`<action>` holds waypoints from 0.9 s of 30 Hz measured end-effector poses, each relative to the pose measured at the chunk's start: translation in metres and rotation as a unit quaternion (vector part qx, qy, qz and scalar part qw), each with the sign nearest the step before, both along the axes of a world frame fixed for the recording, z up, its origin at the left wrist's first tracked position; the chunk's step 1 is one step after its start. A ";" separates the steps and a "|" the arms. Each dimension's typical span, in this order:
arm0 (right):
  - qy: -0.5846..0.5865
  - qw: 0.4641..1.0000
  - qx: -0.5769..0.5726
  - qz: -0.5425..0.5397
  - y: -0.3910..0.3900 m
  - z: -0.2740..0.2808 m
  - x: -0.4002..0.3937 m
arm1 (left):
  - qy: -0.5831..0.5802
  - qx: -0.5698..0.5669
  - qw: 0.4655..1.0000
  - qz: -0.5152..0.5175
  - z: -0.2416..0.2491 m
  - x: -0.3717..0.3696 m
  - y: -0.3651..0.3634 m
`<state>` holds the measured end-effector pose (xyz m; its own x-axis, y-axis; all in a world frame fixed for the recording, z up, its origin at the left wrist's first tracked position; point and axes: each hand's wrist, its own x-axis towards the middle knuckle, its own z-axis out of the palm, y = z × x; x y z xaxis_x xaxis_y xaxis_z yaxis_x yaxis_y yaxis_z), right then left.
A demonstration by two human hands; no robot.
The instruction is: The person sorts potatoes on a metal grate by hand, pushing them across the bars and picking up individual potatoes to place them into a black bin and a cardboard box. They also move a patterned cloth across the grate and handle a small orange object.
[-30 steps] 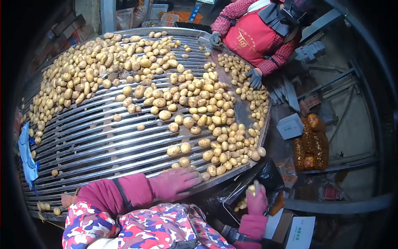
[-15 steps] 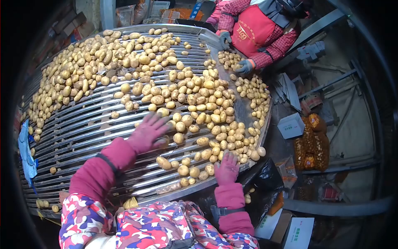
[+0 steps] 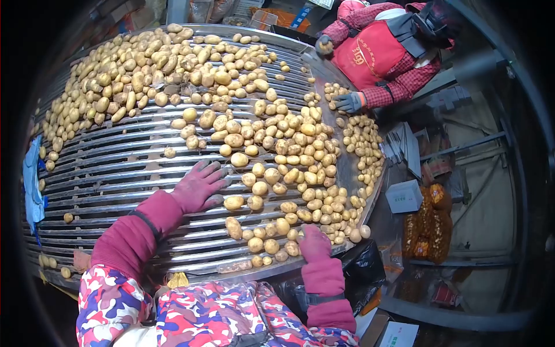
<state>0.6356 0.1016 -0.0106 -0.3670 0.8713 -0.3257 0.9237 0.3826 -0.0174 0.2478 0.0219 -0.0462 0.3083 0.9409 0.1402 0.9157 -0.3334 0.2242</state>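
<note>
Loose potatoes (image 3: 298, 144) lie scattered over a slatted metal sorting table (image 3: 144, 188). My left hand (image 3: 200, 186), in a pinkish glove, reaches over the bare slats with its fingers spread. It holds nothing, and a potato (image 3: 234, 202) lies just to its right. At the table's near right edge, my right hand (image 3: 315, 244) rests against the potatoes, beside a small one (image 3: 292, 248). Its fingers are bent downward and partly hard to make out; no held potato shows.
Across the table a person in a red apron (image 3: 370, 52) has a grey-gloved hand (image 3: 349, 102) at small potatoes on the side ledge. Filled net sacks (image 3: 430, 225) and a white box (image 3: 404, 196) stand right. A black plastic bag (image 3: 363, 269) hangs below the near edge.
My left hand has drawn slightly back toward me, away from the potatoes. My right hand's fingers have bent down from spread. The camera view has shifted, and the other person's hands have moved.
</note>
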 end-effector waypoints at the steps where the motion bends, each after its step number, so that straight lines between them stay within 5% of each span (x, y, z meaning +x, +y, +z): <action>1: 0.036 0.999 -0.004 -0.016 0.000 -0.003 0.006 | -0.002 0.000 1.000 0.004 0.002 0.000 0.000; 11: -0.014 0.999 -0.034 0.009 0.016 0.025 0.003 | -0.005 -0.001 1.000 0.008 0.001 -0.001 0.000; 17: 0.019 0.992 0.116 0.033 0.084 -0.003 0.000 | -0.003 0.001 1.000 0.004 0.000 0.000 0.000; 19: -0.074 0.991 0.109 0.017 0.105 -0.030 -0.016 | -0.003 0.000 1.000 0.004 -0.002 -0.001 0.001; 23: -0.060 0.993 0.103 -0.002 0.109 -0.026 -0.025 | 0.003 -0.009 1.000 0.005 0.000 -0.001 0.000; 27: 0.004 0.999 -0.036 -0.022 0.080 -0.006 -0.052 | -0.005 -0.010 1.000 0.007 -0.003 -0.001 0.000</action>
